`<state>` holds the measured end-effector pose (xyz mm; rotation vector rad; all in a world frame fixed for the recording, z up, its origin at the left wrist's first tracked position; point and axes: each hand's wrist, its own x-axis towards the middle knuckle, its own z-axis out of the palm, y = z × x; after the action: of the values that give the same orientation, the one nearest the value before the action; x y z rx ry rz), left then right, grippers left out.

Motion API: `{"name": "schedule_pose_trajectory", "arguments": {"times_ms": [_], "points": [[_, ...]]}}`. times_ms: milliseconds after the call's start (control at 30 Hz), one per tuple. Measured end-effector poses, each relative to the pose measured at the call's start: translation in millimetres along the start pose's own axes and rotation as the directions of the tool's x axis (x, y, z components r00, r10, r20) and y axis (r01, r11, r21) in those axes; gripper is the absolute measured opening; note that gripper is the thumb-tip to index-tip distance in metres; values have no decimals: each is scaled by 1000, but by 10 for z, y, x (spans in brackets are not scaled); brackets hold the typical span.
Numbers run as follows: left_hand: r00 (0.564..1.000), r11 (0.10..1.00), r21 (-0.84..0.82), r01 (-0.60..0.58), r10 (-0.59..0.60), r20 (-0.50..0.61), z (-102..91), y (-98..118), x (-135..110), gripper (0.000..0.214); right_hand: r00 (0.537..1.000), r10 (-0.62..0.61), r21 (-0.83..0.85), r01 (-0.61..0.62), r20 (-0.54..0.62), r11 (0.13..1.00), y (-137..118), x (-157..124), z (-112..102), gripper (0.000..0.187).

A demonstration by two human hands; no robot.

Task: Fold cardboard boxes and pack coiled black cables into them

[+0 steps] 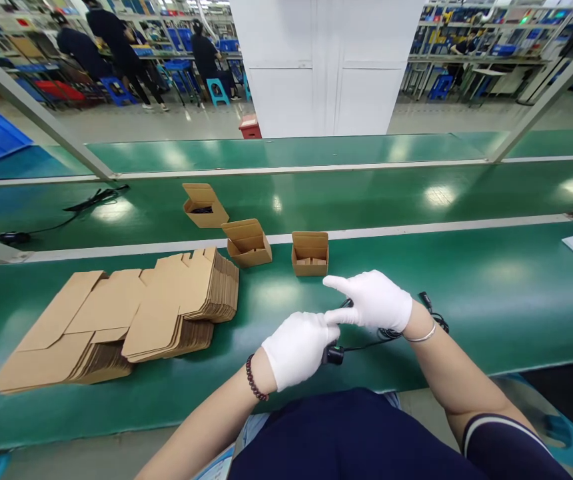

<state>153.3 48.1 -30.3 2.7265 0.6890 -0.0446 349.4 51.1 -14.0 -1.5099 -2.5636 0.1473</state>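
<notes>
Black adapter: seen at the fingertip side of the left hand, just to its right, above the green bench and partly hidden by the glove.
Black cable: led rightward from the adapter and gathered in loops below the right hand; a plug end is seen beyond the wrist.
Left hand: white-gloved, its fingers curled together and clamped on the adapter.
Right hand: white-gloved, held above and to the right of the adapter; two digits are stretched leftward and spread apart, the lower one laid over the left hand's fingers. Whether anything is gripped underneath cannot be told.
Cardboard: a lid-up box is placed beyond the hands; flat blanks are stacked to the left.
</notes>
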Motion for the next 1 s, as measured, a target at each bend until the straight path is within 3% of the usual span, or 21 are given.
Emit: {"name": "schedule_pose_trajectory", "arguments": {"times_ms": [100, 167, 233, 300, 367, 433, 533, 633, 700, 800, 900, 1000], "points": [[1000, 997, -77, -8, 9, 6, 17, -23, -4, 20, 998, -61, -9, 61, 23, 998, -7, 4, 54, 57], [992, 978, -200, 55, -77, -105, 46, -66, 4, 22, 997, -67, 57, 69, -31, 996, 4, -10, 97, 44], [930, 915, -382, 132, -247, -271, 74, -123, 20, 22, 988, 18, 155, 7, -155, 988, -10, -29, 171, 40], [807, 798, -589, 131, -431, -405, 92, -183, 42, 18, 936, 173, 304, -76, -307, 950, -74, -41, 287, 39], [685, 675, -737, 48, -559, -467, 103, -234, 69, 16, 839, 351, 500, -112, -415, 859, -187, -38, 431, 36], [614, 566, -822, -63, -627, -479, 123, -263, 105, 21, 758, 503, 681, -108, -415, 724, -319, -22, 568, 34], [552, 376, -885, -275, -692, -466, 192, -238, 180, 27, 711, 611, 823, -82, -347, 562, -479, 11, 700, 36], [490, 203, -848, -490, -740, -460, 257, -141, 262, 31, 705, 576, 834, 39, -413, 550, -557, 31, 755, 38], [483, 126, -817, -562, -752, -448, 261, -65, 299, 32, 728, 525, 834, 115, -440, 540, -576, 35, 790, 57], [529, 22, -819, -573, -754, -390, 201, 11, 305, 31, 794, 497, 891, 119, -350, 438, -569, 42, 864, 88], [618, -114, -832, -543, -726, -303, 120, 15, 256, 32, 839, 500, 931, 20, -213, 364, -535, 63, 901, 97], [736, -257, -819, -513, -623, -266, 72, -38, 188, 33, 859, 489, 941, -25, -152, 337, -503, 86, 848, 86]]}}
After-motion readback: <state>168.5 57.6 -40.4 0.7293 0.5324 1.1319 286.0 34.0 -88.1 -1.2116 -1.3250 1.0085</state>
